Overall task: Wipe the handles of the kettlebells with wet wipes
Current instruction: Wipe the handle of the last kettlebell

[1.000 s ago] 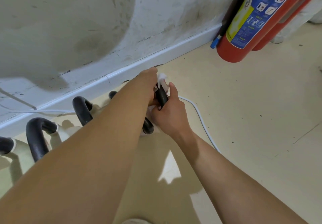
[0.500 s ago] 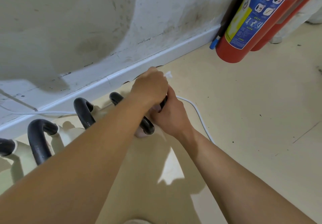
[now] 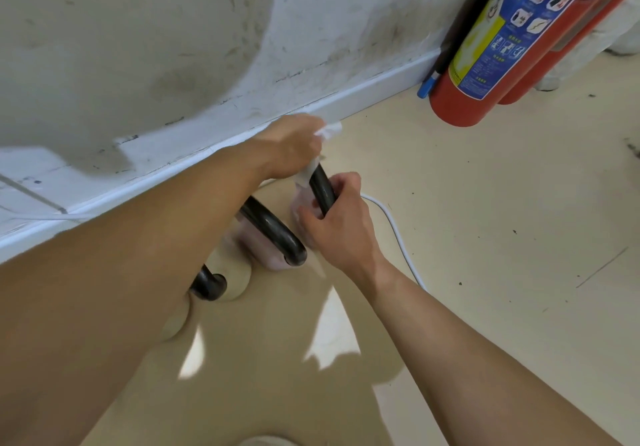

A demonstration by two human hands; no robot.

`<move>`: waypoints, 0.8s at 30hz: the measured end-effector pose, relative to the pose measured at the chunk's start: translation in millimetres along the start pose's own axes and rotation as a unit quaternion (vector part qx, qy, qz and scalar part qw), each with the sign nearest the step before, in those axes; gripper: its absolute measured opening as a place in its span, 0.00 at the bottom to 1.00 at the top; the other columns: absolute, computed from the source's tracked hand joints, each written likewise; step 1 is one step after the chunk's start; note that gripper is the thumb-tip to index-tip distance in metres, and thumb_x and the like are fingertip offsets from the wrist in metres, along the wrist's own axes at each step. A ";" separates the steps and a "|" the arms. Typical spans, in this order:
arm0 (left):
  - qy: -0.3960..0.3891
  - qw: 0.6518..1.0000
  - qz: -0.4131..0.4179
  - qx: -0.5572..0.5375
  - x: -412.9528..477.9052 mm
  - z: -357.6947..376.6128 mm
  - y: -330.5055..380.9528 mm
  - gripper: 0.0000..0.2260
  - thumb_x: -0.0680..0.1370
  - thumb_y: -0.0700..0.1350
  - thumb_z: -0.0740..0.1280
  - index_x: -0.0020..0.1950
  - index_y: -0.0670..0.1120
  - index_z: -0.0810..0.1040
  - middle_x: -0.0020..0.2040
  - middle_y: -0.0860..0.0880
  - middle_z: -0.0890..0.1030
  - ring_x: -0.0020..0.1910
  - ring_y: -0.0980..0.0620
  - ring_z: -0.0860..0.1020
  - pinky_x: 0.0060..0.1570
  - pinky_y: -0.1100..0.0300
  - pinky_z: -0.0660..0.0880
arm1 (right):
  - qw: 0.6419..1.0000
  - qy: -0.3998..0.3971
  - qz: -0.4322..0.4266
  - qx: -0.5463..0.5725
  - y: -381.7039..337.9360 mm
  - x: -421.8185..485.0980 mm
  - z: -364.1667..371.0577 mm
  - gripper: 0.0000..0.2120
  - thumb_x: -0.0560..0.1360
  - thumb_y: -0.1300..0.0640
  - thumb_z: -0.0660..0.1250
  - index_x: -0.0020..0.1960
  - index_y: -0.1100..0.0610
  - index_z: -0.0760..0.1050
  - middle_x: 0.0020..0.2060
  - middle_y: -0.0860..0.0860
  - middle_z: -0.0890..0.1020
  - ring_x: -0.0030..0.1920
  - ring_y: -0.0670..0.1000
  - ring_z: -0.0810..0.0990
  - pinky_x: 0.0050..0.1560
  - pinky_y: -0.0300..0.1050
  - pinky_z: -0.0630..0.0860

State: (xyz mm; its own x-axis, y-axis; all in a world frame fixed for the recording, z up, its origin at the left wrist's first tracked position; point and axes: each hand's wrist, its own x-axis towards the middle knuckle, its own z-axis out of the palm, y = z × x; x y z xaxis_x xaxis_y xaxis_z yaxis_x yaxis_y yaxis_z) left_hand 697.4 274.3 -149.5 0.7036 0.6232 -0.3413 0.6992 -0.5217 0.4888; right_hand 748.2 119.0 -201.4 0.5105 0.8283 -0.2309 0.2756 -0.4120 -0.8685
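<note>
**Far-right kettlebell handle mid-wipe, steadied by the other hand**

Mid-wipe, by the look of it, on the black curved metal handle [image 3: 322,185] of the pale pink kettlebell [image 3: 298,204], rightmost in view of a row on the beige floor [image 3: 485,237] beside the white skirting board [image 3: 363,97].

Holds the crumpled white wet wipe [image 3: 306,175] in the left hand [image 3: 294,147], fingers curled round wipe and top of handle together, with a loose corner of wipe sticking out on the far side. Probably wrapped like that to rub all round the bar in one pass.

Grips the near leg of the same handle with the right hand [image 3: 341,218], fingers closed round it just below the wipe and touching the pink body. Most likely there to stop the bell rocking or turning under the rubbing.

Second pink kettlebell [image 3: 270,258], also black-handled, just left and nearer, untouched. Third black handle [image 3: 207,284] further left on a cream body, partly hidden behind the left forearm. Wiped or not: cannot tell.

White cable [image 3: 398,234] on the floor just right of the right wrist, clear of the work. Red fire extinguisher [image 3: 485,81] far right by the wall, well apart.

Lower legs of the gripped handle probably left to do, so a shift of the right hand needed to free them.
</note>
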 end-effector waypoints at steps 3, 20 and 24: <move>0.060 0.990 -0.025 -0.121 -1.0 2.3 -5.7 0.12 0.82 0.40 0.56 0.65 0.50 0.65 0.55 0.48 0.76 0.47 0.51 0.74 0.40 0.61 0.66 | 1.000 0.002 -0.025 0.014 -0.5 -6.1 -4.0 0.18 0.78 0.49 0.71 0.47 0.53 0.62 0.34 0.47 0.75 0.30 0.41 0.73 0.31 0.32 0.69; -0.093 0.993 0.018 0.075 -3.8 -9.9 -3.5 0.20 0.82 0.55 0.61 0.37 0.43 0.72 0.36 0.48 0.71 0.36 0.49 0.69 0.38 0.54 0.66 | 0.999 -0.035 -0.022 0.001 7.6 0.1 -12.0 0.16 0.78 0.44 0.71 0.45 0.50 0.64 0.34 0.44 0.73 0.30 0.41 0.71 0.31 0.33 0.66; -0.016 1.000 -0.011 0.009 9.8 -8.5 -10.0 0.13 0.80 0.48 0.67 0.63 0.47 0.76 0.59 0.51 0.75 0.53 0.52 0.72 0.52 0.59 0.68 | 0.998 -0.060 -0.012 -0.010 8.2 3.1 -16.2 0.17 0.78 0.42 0.69 0.45 0.50 0.64 0.33 0.43 0.71 0.31 0.44 0.68 0.31 0.35 0.64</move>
State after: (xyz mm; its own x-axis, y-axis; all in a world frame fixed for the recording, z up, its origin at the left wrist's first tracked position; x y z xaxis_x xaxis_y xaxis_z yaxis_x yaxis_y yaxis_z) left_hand 696.2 290.6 -150.9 0.6910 0.6162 -0.3779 0.7170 -0.5180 0.4664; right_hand 765.2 112.0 -202.1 0.4023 0.8772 -0.2620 0.3031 -0.3977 -0.8660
